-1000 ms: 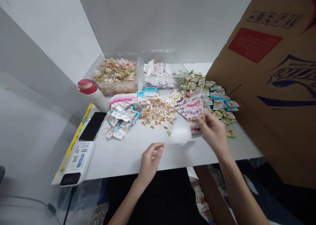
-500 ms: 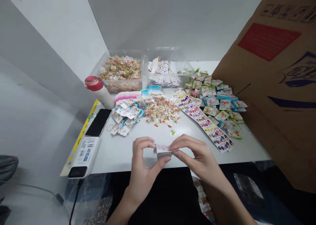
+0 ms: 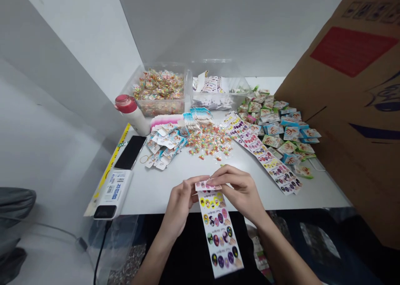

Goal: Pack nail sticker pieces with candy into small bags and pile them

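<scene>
From my remote station I saw that the strip of oval nail stickers, a small folded wad between the hands moments earlier, now hung unfolded, its top end pinched in a narrow grip by the left hand and the right hand. Beyond the strip, on the white table, lay a longer printed strip, loose wrapped sweets and a clear tub of more sweets. Left of the strip sat a black phone and a white power bank, its blue label too small for me to read. Right of it stood a cardboard carton, its blue print only partly showing.
</scene>
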`<state>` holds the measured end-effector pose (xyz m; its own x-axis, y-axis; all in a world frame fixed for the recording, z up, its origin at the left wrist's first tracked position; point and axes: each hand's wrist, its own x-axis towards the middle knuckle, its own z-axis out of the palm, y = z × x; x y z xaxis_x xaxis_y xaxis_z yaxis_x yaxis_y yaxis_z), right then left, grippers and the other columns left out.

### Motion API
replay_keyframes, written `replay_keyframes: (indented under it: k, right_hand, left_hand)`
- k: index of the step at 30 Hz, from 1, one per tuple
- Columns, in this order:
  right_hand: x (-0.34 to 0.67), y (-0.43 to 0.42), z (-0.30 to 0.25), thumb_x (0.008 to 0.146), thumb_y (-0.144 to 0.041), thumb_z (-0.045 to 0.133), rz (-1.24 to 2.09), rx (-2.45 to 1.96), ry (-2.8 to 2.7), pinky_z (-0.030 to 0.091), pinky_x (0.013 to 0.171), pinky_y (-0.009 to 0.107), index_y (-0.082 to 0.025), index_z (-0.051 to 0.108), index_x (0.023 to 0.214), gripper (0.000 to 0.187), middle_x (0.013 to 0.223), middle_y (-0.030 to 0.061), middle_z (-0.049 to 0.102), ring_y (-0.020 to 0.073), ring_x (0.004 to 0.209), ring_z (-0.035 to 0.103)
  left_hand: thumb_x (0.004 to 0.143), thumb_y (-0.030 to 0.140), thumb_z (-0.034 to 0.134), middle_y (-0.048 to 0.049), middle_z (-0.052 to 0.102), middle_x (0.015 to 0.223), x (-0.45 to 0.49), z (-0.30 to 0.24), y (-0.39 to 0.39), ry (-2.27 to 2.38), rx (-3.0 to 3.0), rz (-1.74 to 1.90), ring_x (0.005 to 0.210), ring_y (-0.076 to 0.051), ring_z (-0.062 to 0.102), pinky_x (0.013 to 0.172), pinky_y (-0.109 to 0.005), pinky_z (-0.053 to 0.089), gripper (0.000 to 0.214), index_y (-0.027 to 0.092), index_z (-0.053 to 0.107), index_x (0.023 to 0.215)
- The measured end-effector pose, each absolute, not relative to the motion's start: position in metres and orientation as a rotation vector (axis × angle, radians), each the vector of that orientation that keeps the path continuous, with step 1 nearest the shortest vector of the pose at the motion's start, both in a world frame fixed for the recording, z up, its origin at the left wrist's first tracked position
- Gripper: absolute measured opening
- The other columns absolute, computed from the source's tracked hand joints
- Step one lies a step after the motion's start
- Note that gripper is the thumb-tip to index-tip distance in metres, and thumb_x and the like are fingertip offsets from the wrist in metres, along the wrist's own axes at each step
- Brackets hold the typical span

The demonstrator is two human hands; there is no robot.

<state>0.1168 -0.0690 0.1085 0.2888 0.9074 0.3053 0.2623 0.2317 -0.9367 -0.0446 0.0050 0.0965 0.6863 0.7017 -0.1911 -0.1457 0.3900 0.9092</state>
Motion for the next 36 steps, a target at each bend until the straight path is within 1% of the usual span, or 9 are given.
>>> replay_keyframes:
  k: [3,6,9,11,16,20,25,32,36]
  right_hand:
    - [0.122,-0.074,0.109,0.086,-0.006,0.051,0.585,-1.316,-1.422,0.050,0.071,0.031,-0.032,0.075,0.101,0.038,0.092,0.0035,0.066,0.0162,0.081,0.062]
    - [0.129,-0.079,0.107,0.088,-0.003,0.043,0.679,-1.348,-1.643,0.050,0.084,0.035,-0.034,0.061,0.126,0.053,0.117,0.0060,0.059,0.0175,0.099,0.059]
    - [0.131,-0.083,0.098,0.089,-0.008,0.050,0.735,-1.337,-1.727,0.046,0.097,0.039,-0.034,0.048,0.138,0.056,0.137,0.0072,0.046,0.0200,0.117,0.051]
    - [0.128,-0.082,0.091,0.087,-0.013,0.058,0.715,-1.317,-1.640,0.046,0.098,0.039,-0.034,0.053,0.134,0.051,0.133,0.0072,0.050,0.0209,0.116,0.052]
    - [0.110,-0.074,0.083,0.082,-0.022,0.070,0.792,-1.266,-1.049,0.049,0.089,0.035,-0.028,0.072,0.096,0.015,0.099,0.0036,0.065,0.0202,0.097,0.061]
    - [0.104,-0.069,0.083,0.075,-0.028,0.077,1.022,-1.194,-0.664,0.050,0.082,0.032,-0.024,0.067,0.099,0.026,0.098,0.0032,0.068,0.0197,0.091,0.061]
    - [0.105,-0.067,0.076,0.070,-0.032,0.080,1.159,-1.176,-0.616,0.050,0.081,0.033,-0.019,0.071,0.087,0.023,0.089,0.0036,0.069,0.0196,0.087,0.062]
    - [0.106,-0.069,0.081,0.078,-0.035,0.074,1.169,-1.230,-0.721,0.049,0.088,0.034,-0.020,0.071,0.100,0.027,0.099,0.0049,0.070,0.0209,0.096,0.062]
    - [0.112,-0.072,0.080,0.074,-0.034,0.077,1.083,-1.320,-0.764,0.048,0.082,0.033,-0.019,0.072,0.089,0.022,0.090,0.0039,0.069,0.0192,0.086,0.062]
  left_hand:
    - [0.083,0.048,0.064,-0.0129,0.075,0.099,-0.044,0.096,0.006,0.678,0.976,0.535,0.090,-0.026,0.071,0.079,-0.033,0.056,0.042,0.013,0.072,0.105]
    - [0.079,0.032,0.073,-0.0092,0.077,0.093,-0.043,0.092,0.009,0.775,0.998,0.559,0.087,-0.022,0.071,0.078,-0.029,0.056,0.028,0.015,0.073,0.101]
    - [0.079,0.030,0.072,-0.0093,0.076,0.097,-0.040,0.085,0.010,0.795,1.031,0.634,0.091,-0.023,0.071,0.081,-0.029,0.056,0.026,0.015,0.074,0.100]
    - [0.080,0.030,0.071,-0.0096,0.076,0.099,-0.039,0.081,0.008,0.785,1.051,0.635,0.092,-0.024,0.071,0.082,-0.032,0.057,0.026,0.015,0.074,0.101]
    - [0.087,0.038,0.063,-0.0114,0.073,0.110,-0.038,0.078,0.000,0.683,1.046,0.654,0.100,-0.028,0.068,0.085,-0.038,0.058,0.032,0.015,0.073,0.106]
    - [0.091,0.042,0.056,-0.0099,0.068,0.120,-0.040,0.082,-0.005,0.594,1.138,0.607,0.109,-0.028,0.065,0.093,-0.040,0.055,0.036,0.018,0.069,0.115]
    - [0.092,0.035,0.055,-0.0040,0.069,0.119,-0.038,0.084,-0.007,0.729,1.322,0.565,0.094,-0.021,0.071,0.091,-0.035,0.056,0.031,0.023,0.065,0.119]
    - [0.088,0.037,0.060,-0.0064,0.075,0.093,-0.031,0.079,-0.004,0.840,1.226,0.625,0.070,-0.020,0.073,0.067,-0.030,0.061,0.028,0.015,0.068,0.102]
    - [0.088,0.036,0.059,-0.0052,0.075,0.083,-0.032,0.080,-0.005,0.880,1.230,0.637,0.066,-0.019,0.073,0.066,-0.027,0.059,0.025,0.014,0.066,0.097]
